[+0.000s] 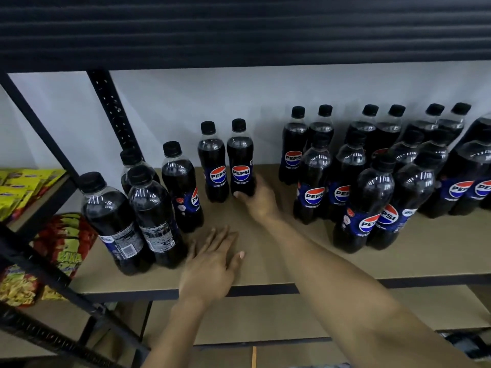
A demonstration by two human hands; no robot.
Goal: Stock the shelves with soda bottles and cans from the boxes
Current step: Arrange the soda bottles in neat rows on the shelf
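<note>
Nearest and lowest, a lower shelf (pixel 265 320) of brown board shows beneath the dark front rail (pixel 265 289). Just behind that rail the left hand (pixel 210 264) lies palm down on the shelf board (pixel 305 261). Its fingers are straight and spread toward the back, and it holds nothing.

Just left of that hand stands the left group of bottles (pixel 154 216): 4 upright Pepsi bottles with black caps, the front 2 showing their back labels. Past the slanting frame on the far left, snack packets (pixel 63 243) in red and green lie on a neighbouring rack, with yellow packets (pixel 24 187) on the level above.

To the right, the right group of bottles (pixel 372 203) is packed in close rows from mid-shelf to the back, with larger bottles cut off at the right edge of the view. The right forearm stretches across the board between the 2 groups.

At its end the right hand (pixel 259 199) grips the base of an upright Pepsi bottle (pixel 240 160), thumb on the front and fingers wrapped behind. This bottle stands on the board near the back, label forward, with a second bottle (pixel 212 163) just beside it on the left.

Behind them are a perforated black post (pixel 114 110) and the pale wall (pixel 186 102). The dark upper shelf (pixel 239 30) overhangs everything.
</note>
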